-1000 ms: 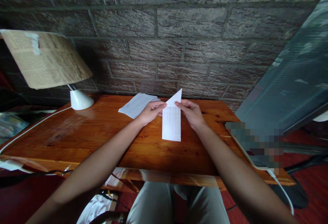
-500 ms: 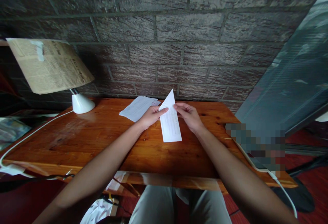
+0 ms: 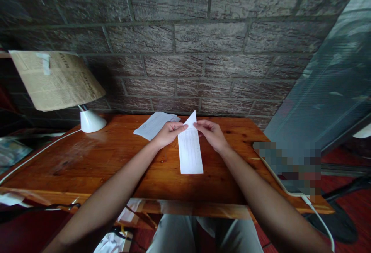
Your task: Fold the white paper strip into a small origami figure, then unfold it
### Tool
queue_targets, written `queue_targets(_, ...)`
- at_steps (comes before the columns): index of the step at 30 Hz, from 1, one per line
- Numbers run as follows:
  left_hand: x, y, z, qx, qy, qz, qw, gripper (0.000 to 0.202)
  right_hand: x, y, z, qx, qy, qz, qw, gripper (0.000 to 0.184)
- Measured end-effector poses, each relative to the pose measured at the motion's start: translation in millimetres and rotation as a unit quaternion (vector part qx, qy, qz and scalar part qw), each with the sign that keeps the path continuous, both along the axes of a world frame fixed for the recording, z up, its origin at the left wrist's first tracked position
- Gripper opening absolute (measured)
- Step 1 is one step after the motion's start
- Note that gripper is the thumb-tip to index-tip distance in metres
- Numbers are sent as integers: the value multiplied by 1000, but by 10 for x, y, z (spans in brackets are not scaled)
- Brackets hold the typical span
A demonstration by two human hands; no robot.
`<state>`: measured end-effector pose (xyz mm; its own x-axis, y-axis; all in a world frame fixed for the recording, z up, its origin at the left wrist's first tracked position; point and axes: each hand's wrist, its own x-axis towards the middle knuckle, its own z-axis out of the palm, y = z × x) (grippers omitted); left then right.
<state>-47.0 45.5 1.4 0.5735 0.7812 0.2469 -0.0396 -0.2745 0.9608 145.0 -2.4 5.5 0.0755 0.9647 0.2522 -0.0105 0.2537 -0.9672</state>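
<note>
A folded sheet of paper (image 3: pixel 190 152), white with faint writing, hangs between my two hands above the wooden desk. Its top comes to a slanted point and its lower part is a long strip. My left hand (image 3: pixel 170 132) pinches the paper's left edge near the top, thumb in front and fingers behind. On the opposite edge, my right hand (image 3: pixel 211 132) grips it the same way, with the thumb at the base of the point. Just behind my left hand lies a stack of white papers (image 3: pixel 153 124), partly covered by that hand.
A lamp (image 3: pixel 92 121) with a newsprint shade stands at the desk's left, its white cord trailing to the front edge. On the right edge rests a flat device (image 3: pixel 285 172), blurred out, with a white cable. A brick wall (image 3: pixel 188 67) rises behind the wooden desk (image 3: pixel 116 156).
The paper's pointed top has become shorter above my hands, while the strip below reaches further down. My hands now hold it closer to the tip. The view has tilted slightly upward.
</note>
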Motion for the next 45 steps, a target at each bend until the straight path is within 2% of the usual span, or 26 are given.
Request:
queue_targets(6,59,-90,27,-3,62,-85,995,35,36,10,37,20,40,-14,999,30)
queue_targets(13,109,-116,18,17,59,-59,996,43,24,7,35,6,35,5,999,35)
queue_targets(19,91,-92,21,3,49,-73,996,37,34,30,24,18,43,-22,999,40)
queue_targets(22,73,-36,6,-34,-1,-9,999,37,42,14,40,-39,65,-9,997,46)
queue_targets(25,41,58,-10,-99,-90,93,987,40,30,-21,46,-96,63,61,991,50)
queue_targets(28,2,146,-5,-155,-160,165,961,41,24,-32,16,-101,6,125,987,44)
queue_targets(30,-20,177,10,-166,-181,193,950,38,41,-13,-13,-84,-16,104,991,38)
queue_targets(32,-34,177,24,-167,-190,198,947,35,69,16,-36,-65,-9,50,997,33)
queue_targets(34,-34,152,26,-173,-182,161,954,34,90,41,-49,-54,3,11,998,32)
queue_targets(37,-8,92,2,-197,-130,79,968,39,84,51,-57,-55,11,9,998,33)
queue_targets(39,16,61,-23,-206,-100,57,972,43,66,45,-51,-55,10,24,998,34)
queue_targets(42,35,63,-46,-199,-115,78,970,46,49,25,-15,-49,27,26,998,42)
queue_targets(45,25,109,-45,-202,-167,132,956,44,40,5,25,-53,77,29,995,50)
